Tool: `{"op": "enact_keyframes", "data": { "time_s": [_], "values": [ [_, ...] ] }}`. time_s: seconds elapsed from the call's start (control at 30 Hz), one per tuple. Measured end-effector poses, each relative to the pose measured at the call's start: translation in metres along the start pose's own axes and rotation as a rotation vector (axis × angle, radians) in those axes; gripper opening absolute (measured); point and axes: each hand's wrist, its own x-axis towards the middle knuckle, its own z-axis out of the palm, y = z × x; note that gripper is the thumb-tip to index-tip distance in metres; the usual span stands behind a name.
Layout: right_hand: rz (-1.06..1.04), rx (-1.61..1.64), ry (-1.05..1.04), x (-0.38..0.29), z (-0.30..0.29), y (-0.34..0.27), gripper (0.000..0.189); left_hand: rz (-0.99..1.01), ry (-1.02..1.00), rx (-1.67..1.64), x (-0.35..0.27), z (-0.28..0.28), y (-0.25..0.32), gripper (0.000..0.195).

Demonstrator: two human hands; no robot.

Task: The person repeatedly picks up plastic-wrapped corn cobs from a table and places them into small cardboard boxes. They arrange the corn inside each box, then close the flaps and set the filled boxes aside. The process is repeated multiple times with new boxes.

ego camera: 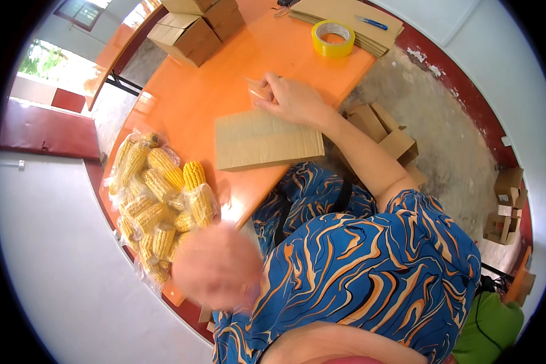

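A closed cardboard box (267, 139) lies flat at the table's near edge, in front of my body. My right hand (293, 98) is just above its far side, with thumb and fingers pinched on a thin, glossy, see-through piece (258, 91), which looks like clear tape. Motion blurs my left hand (218, 268), so its fingers cannot be made out. It is close to the near end of a pile of corn cobs (152, 209), many wrapped in clear plastic. One brighter yellow cob (194, 175) pokes up at the pile's right side.
On the orange table (195, 104) are a roll of yellow-edged packing tape (333, 38), flat cardboard sheets (368, 22) and a blue utility knife (371, 22) on them. Cardboard boxes (191, 38) stand at the far left. Opened cartons (386, 132) lie on the floor at right.
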Motion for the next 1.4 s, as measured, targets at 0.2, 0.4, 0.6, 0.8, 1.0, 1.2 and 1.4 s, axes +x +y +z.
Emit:
{"op": "enact_keyframes", "data": {
  "time_s": [0.2, 0.4, 0.6, 0.8, 1.0, 1.2, 1.4],
  "values": [
    [-0.009, 0.045, 0.029, -0.003, 0.001, -0.007, 0.043, -0.597, 0.367, 0.757, -0.012, 0.022, -0.095, 0.039],
    [-0.028, 0.060, -0.012, -0.002, 0.002, -0.007, 0.045, -0.636, 0.265, 1.094, -0.023, 0.027, -0.128, 0.055],
    [-0.031, 0.006, -0.035, 0.000, 0.000, -0.007, 0.045, -0.660, 0.258, 1.158, -0.020, 0.022, -0.129, 0.065],
    [-0.011, 0.068, -0.016, 0.000, 0.002, -0.002, 0.050, -0.611, 0.299, 1.245, -0.007, 0.023, -0.118, 0.061],
    [0.046, 0.424, -0.077, 0.006, -0.001, 0.002, 0.046, -0.525, 0.381, 1.281, -0.017, 0.035, -0.107, 0.037],
    [0.005, 0.577, -0.005, 0.020, 0.008, 0.011, 0.039, -0.391, 0.503, 1.173, -0.036, 0.050, -0.105, 0.027],
    [-0.050, 0.301, -0.014, 0.033, 0.002, 0.006, 0.030, -0.535, 0.361, 1.006, -0.036, 0.062, -0.095, 0.028]
  ]
}}
